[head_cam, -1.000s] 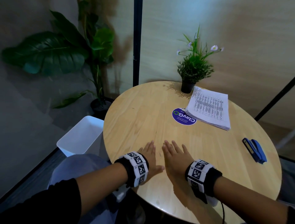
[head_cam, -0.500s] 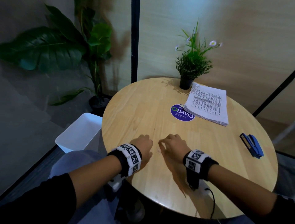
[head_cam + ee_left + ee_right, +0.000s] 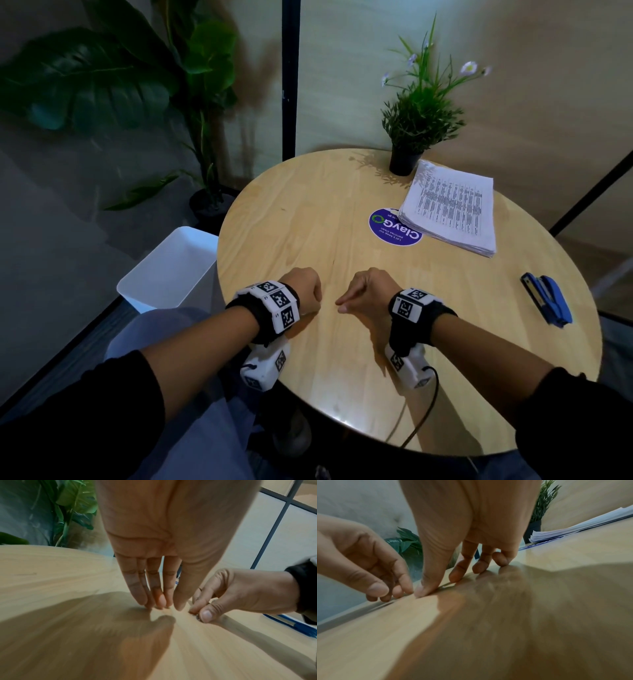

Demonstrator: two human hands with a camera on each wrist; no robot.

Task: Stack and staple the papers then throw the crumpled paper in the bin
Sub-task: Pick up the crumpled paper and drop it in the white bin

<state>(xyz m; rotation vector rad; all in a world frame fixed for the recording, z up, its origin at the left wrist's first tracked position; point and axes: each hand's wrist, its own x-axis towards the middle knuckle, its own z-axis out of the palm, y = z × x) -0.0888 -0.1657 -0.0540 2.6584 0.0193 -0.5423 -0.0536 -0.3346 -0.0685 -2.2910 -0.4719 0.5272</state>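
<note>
One round light-wood tabletop [image 3: 308, 212] is carrying everything in the head view. Two hands are resting near its 6 o'clock edge, close together but not touching. The left hand [image 3: 303, 289] is standing with its fingers [image 3: 137, 588] straight and bunched, tips down on the wood, holding nothing. The right hand [image 3: 368, 291] is also pressing its fingertips [image 3: 455, 576] onto the wood, thumb and forefinger drawn together; in the left wrist view something small and dark is showing at the thumb tip, too small to identify, so whether it is pinching anything I cannot tell.

One stack of white printed papers [image 3: 452, 209] is lying at about 1 o'clock, its corner overlapping one round purple sticker [image 3: 390, 228]. One small green plant in a black pot [image 3: 407, 161] is standing just beyond the stack, at 12 to 1 o'clock. One blue stapler [image 3: 548, 303] is lying alone at 3 o'clock, well apart from the papers.

One white rectangular plastic bin [image 3: 164, 270] is sitting on the floor at 9 o'clock, just beside the tabletop's edge. One large-leaved floor plant [image 3: 113, 85] is standing behind it at 10 o'clock.
</note>
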